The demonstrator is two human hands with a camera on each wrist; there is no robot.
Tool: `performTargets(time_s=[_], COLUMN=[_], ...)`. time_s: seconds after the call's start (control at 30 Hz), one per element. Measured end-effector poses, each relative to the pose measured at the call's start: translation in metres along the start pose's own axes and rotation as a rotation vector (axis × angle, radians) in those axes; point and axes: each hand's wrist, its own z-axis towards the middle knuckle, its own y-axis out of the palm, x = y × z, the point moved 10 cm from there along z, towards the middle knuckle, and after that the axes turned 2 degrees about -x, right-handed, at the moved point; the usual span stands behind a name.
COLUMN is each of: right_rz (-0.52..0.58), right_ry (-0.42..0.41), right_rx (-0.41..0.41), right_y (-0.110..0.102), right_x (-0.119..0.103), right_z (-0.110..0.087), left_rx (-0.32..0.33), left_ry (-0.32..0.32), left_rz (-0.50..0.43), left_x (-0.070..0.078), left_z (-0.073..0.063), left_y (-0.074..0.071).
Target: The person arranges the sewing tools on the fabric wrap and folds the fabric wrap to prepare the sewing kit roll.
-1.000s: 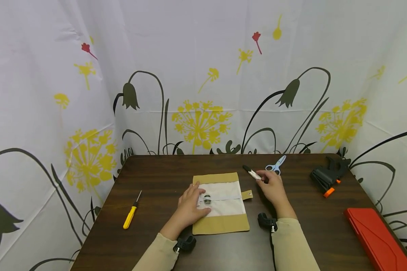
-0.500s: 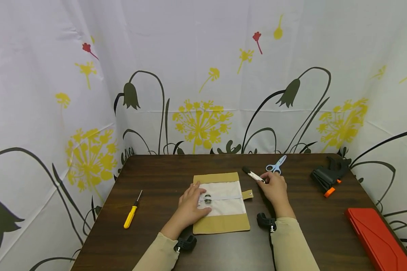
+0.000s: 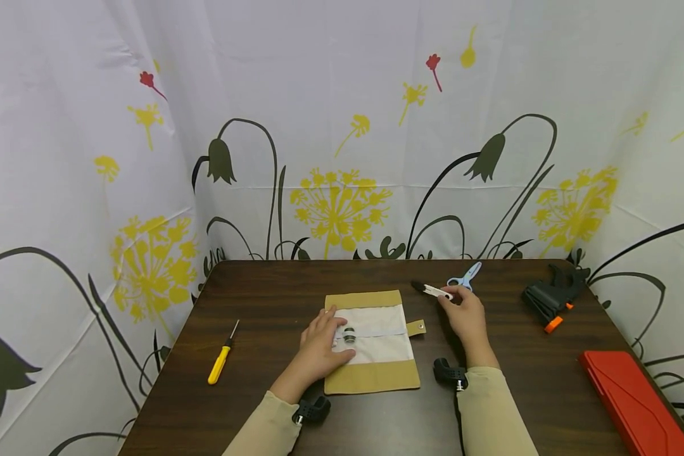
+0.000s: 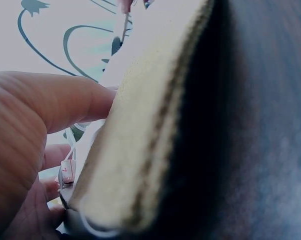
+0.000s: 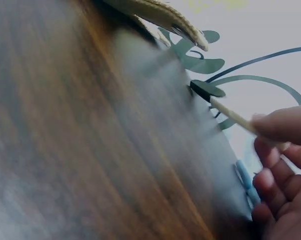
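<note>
A tan and white fabric case [image 3: 370,378] lies spread out at the table's middle, its snap tab [image 3: 416,327] pointing right. My left hand [image 3: 318,348] rests on the case's left side, fingers spread and thumb on the fabric. By those fingers a white strip with red marks [image 4: 68,171] shows in the left wrist view. A small dark-and-clear cylinder [image 3: 349,335] sits on the white cloth. My right hand [image 3: 466,316] pinches the end of a slim white tool with a black end [image 3: 433,291], held just above the table. Light-blue scissors [image 3: 465,277] lie right behind that hand.
To the left lies a yellow-handled screwdriver [image 3: 221,361]. At the back right is a black clamp-like tool with orange tips [image 3: 553,294]. A red case [image 3: 638,402] lies along the right edge. A patterned curtain [image 3: 342,126] hangs behind the table [image 3: 285,278].
My right hand has taken hold of the white tool by its end and shifted it slightly right, turning it closer to level. The left hand has stayed on the case.
</note>
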Motion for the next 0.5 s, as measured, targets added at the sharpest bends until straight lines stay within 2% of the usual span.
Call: performTargets(time_s=[0.07,0.27,0.4,0.5], right_rz=[0.132,0.619,0.788,0.846], right_ry=[0.034,0.108,0.091,0.06], right_rx=[0.021,0.059,0.042,0.007], right_y=[-0.002,-0.001,0.003,0.009], right_x=[0.001,0.002,-0.003,-0.011], right_z=[-0.001,-0.004,-0.006,-0.008], left_rx=[0.002,0.0,-0.003,-0.004], left_ry=[0.001,0.0,-0.003,-0.005], left_rz=[0.006,0.006,0.007,0.007], left_x=[0.0,0.001,0.0,0.0], left_z=[0.0,0.001,0.001,0.0], left_y=[0.0,0.0,0.0,0.0])
